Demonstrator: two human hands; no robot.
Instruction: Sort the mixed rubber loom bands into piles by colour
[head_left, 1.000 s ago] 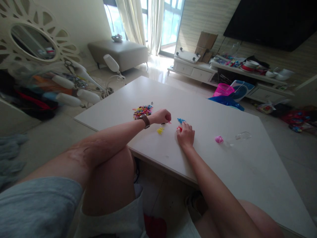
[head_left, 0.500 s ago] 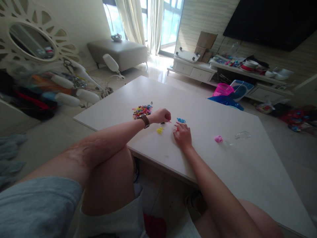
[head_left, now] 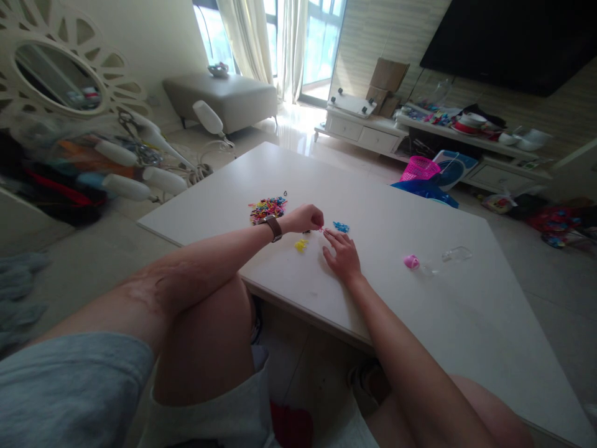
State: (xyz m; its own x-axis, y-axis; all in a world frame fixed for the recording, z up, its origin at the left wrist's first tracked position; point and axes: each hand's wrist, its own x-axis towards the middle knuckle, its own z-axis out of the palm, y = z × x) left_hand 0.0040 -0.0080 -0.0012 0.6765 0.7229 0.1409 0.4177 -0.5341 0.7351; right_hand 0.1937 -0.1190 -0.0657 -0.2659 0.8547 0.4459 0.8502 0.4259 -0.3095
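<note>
My left hand, with a watch on its wrist, is closed in a pinch over the white table. A small pinkish-red loop-like piece, perhaps an elastic band, shows at its fingertips. My right hand lies low on the table with fingers stretched out and thumb apart, its fingertips close by that piece; whether they touch it I cannot tell. Around my hands are a small blue heap, a yellow heap and a dark bit partly hidden under my left hand. Beyond my left wrist sits a mixed multicoloured pile.
Right of my right hand lie a pink cup-like thing and a clear plastic container. One dark piece lies behind the mixed pile. A pink basket stands past the table's far edge.
My right hand has shifted slightly left and its curled fingers have straightened toward the pinkish-red piece. The red bits seen under it before are now hidden. My left hand has barely moved.
</note>
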